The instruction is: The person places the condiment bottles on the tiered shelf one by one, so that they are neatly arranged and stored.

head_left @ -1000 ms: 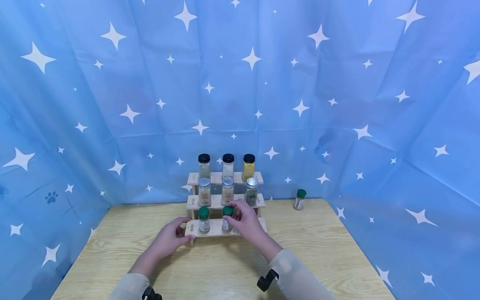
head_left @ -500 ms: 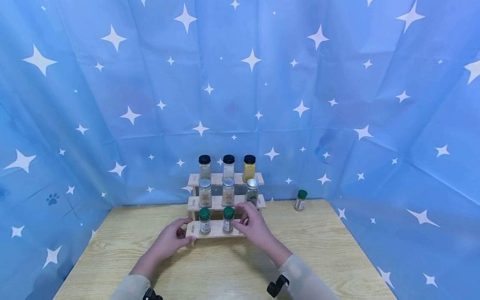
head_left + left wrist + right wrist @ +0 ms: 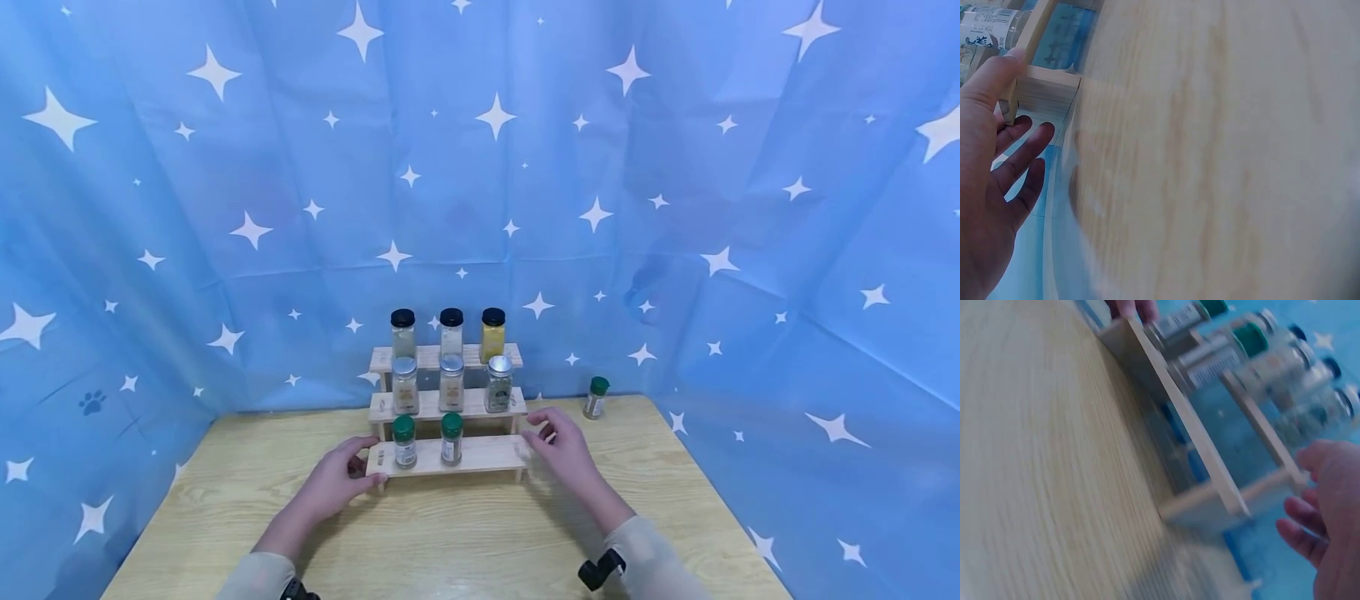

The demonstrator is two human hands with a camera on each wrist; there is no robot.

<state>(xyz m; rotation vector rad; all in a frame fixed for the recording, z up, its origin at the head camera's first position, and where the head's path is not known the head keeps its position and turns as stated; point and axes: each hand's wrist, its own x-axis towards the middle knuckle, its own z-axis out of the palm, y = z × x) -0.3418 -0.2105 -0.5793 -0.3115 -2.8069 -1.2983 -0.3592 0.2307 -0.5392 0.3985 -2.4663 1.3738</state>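
A three-tier wooden rack point(image 3: 483, 454) holds rows of spice jars. My left hand point(image 3: 335, 479) grips the left end of its lowest shelf, the thumb on the front edge, as the left wrist view also shows. Two green-capped spice jars, a left one point(image 3: 405, 442) and a middle one point(image 3: 452, 439), stand upright on that shelf. Beside the rack's right end is my right hand point(image 3: 564, 446), fingers loosely bent, holding nothing. Its picture in the right wrist view is blurred, and I cannot tell whether the fingertips touch the wood.
Silver-lidded jars point(image 3: 452, 385) fill the middle tier, black-lidded jars point(image 3: 452, 333) the top one. Another green-capped jar point(image 3: 596, 398) stands alone on the table point(image 3: 450, 542) at the back right. A blue star-patterned curtain point(image 3: 480, 183) hangs behind and along both sides.
My right hand has let go of the middle green-capped jar and moved right to the rack's right end. The left hand stays at the left end.
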